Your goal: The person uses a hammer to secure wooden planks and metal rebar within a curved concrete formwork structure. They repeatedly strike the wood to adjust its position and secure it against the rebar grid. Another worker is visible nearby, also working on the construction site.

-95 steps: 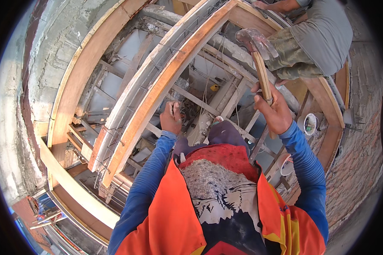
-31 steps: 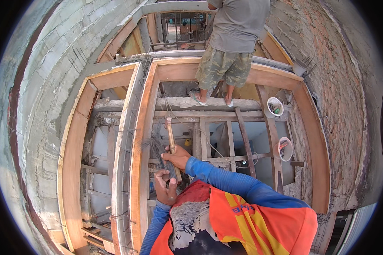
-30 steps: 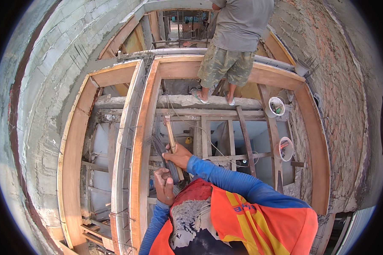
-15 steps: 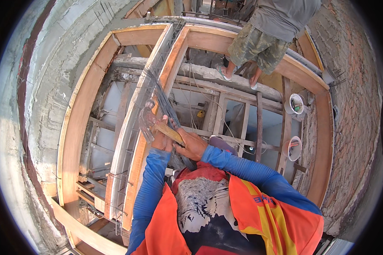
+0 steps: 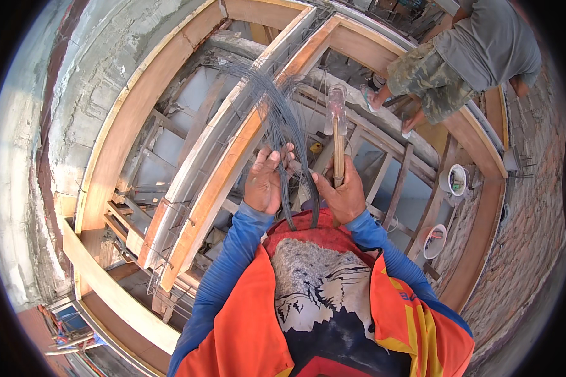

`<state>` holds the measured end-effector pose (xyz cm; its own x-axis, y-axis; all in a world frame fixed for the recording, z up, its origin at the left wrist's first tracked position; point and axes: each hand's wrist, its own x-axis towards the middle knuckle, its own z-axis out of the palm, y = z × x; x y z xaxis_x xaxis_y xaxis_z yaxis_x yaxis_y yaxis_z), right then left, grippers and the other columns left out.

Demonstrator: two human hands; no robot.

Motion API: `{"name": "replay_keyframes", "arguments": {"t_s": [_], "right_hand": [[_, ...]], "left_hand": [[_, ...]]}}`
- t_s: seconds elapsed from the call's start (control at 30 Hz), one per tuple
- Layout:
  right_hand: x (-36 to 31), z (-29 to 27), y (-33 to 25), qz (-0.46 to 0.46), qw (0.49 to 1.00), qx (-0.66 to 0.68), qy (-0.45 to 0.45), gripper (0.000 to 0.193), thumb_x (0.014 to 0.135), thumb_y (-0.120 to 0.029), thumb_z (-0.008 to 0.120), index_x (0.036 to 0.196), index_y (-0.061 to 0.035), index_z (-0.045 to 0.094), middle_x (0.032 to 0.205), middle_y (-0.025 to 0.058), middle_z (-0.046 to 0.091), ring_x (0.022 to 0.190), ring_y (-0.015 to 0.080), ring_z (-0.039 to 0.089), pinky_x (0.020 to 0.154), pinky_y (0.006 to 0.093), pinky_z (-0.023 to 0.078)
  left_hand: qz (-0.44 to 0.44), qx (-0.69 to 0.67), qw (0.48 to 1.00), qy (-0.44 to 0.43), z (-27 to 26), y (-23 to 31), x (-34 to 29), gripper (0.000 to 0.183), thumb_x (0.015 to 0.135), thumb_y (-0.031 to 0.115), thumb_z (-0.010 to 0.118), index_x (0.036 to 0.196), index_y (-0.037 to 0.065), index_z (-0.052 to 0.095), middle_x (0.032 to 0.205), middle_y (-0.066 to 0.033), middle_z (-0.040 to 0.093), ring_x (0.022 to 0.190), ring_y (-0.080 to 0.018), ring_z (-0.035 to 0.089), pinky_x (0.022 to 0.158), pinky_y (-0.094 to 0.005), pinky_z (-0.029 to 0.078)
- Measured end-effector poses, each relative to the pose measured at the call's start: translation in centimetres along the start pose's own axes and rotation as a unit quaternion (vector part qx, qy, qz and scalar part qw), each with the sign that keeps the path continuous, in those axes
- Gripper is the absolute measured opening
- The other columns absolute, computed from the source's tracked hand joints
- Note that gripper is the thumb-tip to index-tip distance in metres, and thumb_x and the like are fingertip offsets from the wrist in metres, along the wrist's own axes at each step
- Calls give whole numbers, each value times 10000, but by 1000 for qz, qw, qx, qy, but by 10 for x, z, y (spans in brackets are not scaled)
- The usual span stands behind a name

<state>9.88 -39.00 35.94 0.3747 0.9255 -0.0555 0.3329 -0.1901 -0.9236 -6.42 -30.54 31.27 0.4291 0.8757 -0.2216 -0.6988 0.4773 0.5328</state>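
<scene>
My right hand is closed around the wooden handle of a claw hammer. The hammer stands upright in the picture, its head blurred at the far end. A bundle of thin grey tie wire hangs from my waist area, loops up between my hands and fans out over the wooden formwork beam. My left hand, palm turned up, has its fingers curled against the left side of this bundle. The thumb side of my right hand is close to the wire's right side.
Wooden formwork with steel rebar runs diagonally on the left. Gaps between boards drop to a lower level. Two white buckets, one at the right, sit near the brick wall. A co-worker in camouflage shorts bends at the far right.
The hammer has swung from lying across my left hand to upright in my right hand. My hands have moved apart on either side of the wire. The co-worker now bends down; the view has turned.
</scene>
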Motion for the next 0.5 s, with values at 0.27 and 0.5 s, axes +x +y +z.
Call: {"name": "replay_keyframes", "arguments": {"t_s": [0.27, 0.5], "right_hand": [[0, -2, -12, -54, 997, -27, -49, 374, 859, -226, 788, 1056, -25, 542, 789, 120, 663, 726, 278, 679, 670, 382, 510], [8, 1, -13, -68, 994, -35, -77, 400, 856, -205, 792, 1116, -14, 557, 876, 110, 703, 806, 253, 694, 720, 366, 528]], "left_hand": [[10, 14, 1000, 4, 2, 4, 2, 290, 955, 131, 683, 1192, 41, 542, 1147, -116, 647, 1020, -209, 632, 884, -364, 522], [-6, 11, 1000, 16, -2, 7, 2, 236, 937, 134, 708, 1128, 59, 591, 1048, -59, 660, 954, -183, 623, 831, -330, 511]]}}
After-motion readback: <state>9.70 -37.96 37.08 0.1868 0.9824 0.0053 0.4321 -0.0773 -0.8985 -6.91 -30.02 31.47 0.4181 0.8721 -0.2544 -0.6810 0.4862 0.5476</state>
